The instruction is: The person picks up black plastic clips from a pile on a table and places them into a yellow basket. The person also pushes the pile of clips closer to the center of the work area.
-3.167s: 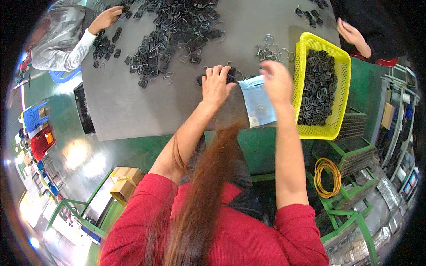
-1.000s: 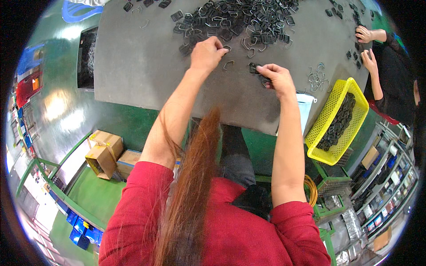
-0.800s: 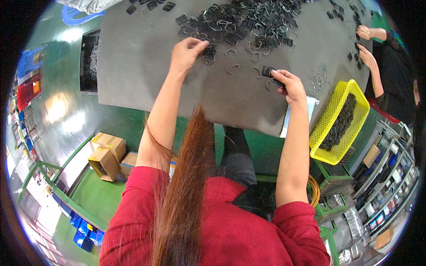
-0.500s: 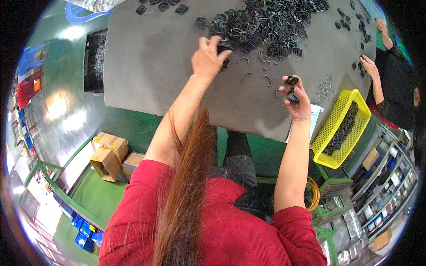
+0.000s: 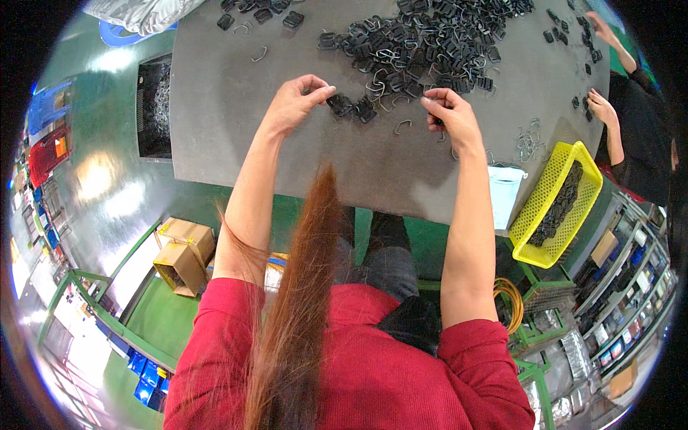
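Note:
My left hand (image 5: 292, 106) is closed in a pinch, thumb and forefinger together beside a black plastic buckle (image 5: 340, 105) on the table. Whatever those fingertips hold is too small to make out. Another black buckle (image 5: 365, 110) lies just right of it. My right hand (image 5: 454, 119) is closed, its fingers curled round black plastic buckles (image 5: 436, 123), which they partly hide. A bent metal wire hook (image 5: 403, 127) lies between the hands. Beyond them spreads a large pile of black buckles (image 5: 444, 50) with wire hooks mixed in.
A yellow basket (image 5: 527, 253) holding black pieces stands at the table's right edge, beside a light blue pouch (image 5: 506, 190). Loose wire hooks (image 5: 530, 141) lie near it. Another person's hand (image 5: 602, 109) works at far right. A black bin (image 5: 152, 107) of metal pieces stands left.
My left hand has drawn back from the pile toward the left, and its fingers have come together. My right hand has moved forward and left, turning palm down with the buckles.

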The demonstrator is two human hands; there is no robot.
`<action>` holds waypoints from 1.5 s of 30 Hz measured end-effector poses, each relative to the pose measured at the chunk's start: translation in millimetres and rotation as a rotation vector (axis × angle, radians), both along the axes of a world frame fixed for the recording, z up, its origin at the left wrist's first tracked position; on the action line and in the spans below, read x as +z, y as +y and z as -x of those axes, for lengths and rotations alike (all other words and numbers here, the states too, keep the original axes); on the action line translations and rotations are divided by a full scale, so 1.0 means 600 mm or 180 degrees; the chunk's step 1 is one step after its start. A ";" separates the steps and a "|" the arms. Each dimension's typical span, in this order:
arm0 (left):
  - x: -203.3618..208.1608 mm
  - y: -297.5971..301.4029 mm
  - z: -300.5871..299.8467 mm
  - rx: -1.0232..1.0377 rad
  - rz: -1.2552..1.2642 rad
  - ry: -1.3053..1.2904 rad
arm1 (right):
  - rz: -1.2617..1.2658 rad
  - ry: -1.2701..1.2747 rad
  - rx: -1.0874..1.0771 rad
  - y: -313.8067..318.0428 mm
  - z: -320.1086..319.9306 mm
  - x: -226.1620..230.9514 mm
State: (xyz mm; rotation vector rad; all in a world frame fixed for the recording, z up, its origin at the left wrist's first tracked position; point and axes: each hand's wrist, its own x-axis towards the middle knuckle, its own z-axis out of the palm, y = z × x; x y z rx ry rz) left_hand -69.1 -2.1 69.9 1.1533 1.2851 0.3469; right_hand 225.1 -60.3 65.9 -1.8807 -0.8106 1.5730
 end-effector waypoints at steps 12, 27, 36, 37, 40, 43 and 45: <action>-0.051 -0.017 -0.186 -0.0906 -0.2962 0.1684 | 0.0049 0.0767 -0.0273 -0.020 0.012 0.008; -0.016 0.047 -0.058 0.0729 0.0307 -0.1219 | -0.0011 -0.2811 0.1413 0.111 0.055 0.001; -0.042 -0.008 -0.093 -0.0651 -0.1679 0.1636 | 0.0361 -0.0509 0.0289 0.059 -0.037 -0.003; -0.042 0.000 -0.082 -0.0737 -0.1464 0.1515 | 0.0346 -0.0033 -0.0025 0.047 -0.042 0.017; -0.038 0.017 -0.057 -0.0140 -0.0360 0.0189 | 0.0367 0.0443 -0.0529 0.008 -0.067 0.035; -0.017 0.010 -0.064 -0.0221 -0.0959 0.1230 | 0.0471 0.0553 -0.0685 -0.034 -0.090 0.036; -0.024 -0.012 -0.075 -0.0642 -0.1539 0.1915 | 0.0540 0.0600 -0.0749 -0.056 -0.094 0.053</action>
